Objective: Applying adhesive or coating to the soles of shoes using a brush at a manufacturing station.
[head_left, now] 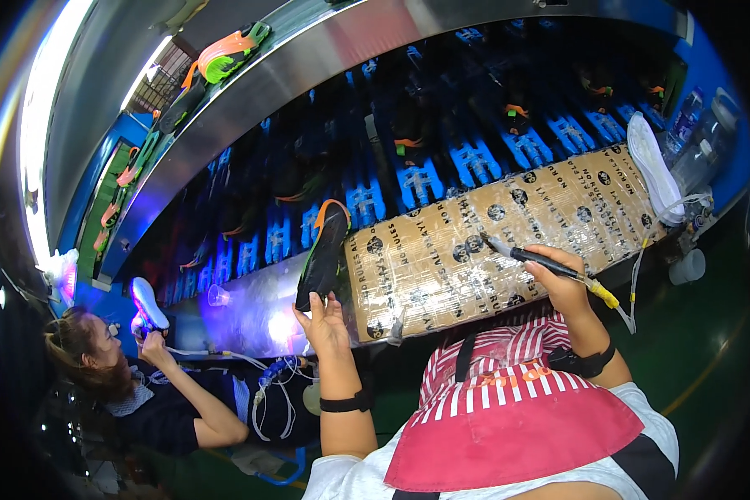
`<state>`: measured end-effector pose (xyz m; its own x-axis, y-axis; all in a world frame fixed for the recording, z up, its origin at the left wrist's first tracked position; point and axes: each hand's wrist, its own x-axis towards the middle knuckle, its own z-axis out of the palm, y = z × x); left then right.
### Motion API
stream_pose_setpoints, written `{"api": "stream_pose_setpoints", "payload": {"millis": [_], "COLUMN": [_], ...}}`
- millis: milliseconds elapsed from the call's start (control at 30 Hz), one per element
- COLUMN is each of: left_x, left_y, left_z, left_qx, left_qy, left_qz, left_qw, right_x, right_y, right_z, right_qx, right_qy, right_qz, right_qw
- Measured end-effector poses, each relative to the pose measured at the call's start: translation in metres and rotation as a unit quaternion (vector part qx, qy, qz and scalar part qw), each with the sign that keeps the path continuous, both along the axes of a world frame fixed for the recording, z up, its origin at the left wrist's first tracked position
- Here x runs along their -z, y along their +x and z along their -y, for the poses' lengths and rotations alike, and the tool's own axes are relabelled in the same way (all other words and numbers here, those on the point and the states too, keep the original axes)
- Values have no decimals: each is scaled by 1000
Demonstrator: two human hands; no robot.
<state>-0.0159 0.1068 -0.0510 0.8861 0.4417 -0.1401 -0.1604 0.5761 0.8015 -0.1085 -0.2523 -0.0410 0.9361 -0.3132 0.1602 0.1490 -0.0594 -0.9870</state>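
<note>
1. A fisheye view looks down from the head of a person at a shoe workbench. Both bare forearms rise from the lower edge, and each wrist wears a black band.
2. The left hand [325,321], near the picture's middle, is raised with palm up and fingers spread apart. Its fingertips touch the lower end of a black shoe sole with orange edging [323,250], which stands tilted at about 12 o'clock from the hand.
3. The right hand [562,279], at about 3 o'clock from the left hand, has its fingers closed around a black pen-like tool [529,257]. The tool's tip points toward 10 o'clock, and a yellow fitting with a thin clear tube [633,283] trails from its rear end.
4. Under the tool lies a work pad wrapped in brown printed tape [475,242] (it spans the bench from the sole out toward 2 o'clock).
5. A white sole [654,167] rests on the pad's far right end, well apart from both hands.
6. Behind the pad, at 12 o'clock, a conveyor with rows of blue holders [417,179] carries dark shoe parts.
7. Above it, a grey metal shelf holds an orange and green shoe [225,54] near 11 o'clock.
8. At 9 o'clock a co-worker in dark clothing [167,400] holds a white sole [148,304] under purple light.
9. A red and white striped apron [508,400] covers the person's front at 6 o'clock.
</note>
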Motion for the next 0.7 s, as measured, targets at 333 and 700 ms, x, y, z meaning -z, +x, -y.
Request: {"api": "stream_pose_setpoints", "payload": {"millis": [333,700], "left_x": [-18,-203], "left_y": [46,-52], "left_z": [-14,-87], "left_qx": [-85,-308], "left_qy": [231,293], "left_qz": [72,277], "left_qw": [967,861], "right_x": [0,5], "right_y": [0,29], "right_z": [3,-11], "right_qx": [19,-38], "right_qy": [14,33], "right_qz": [10,-35], "right_qw": [1000,998]}}
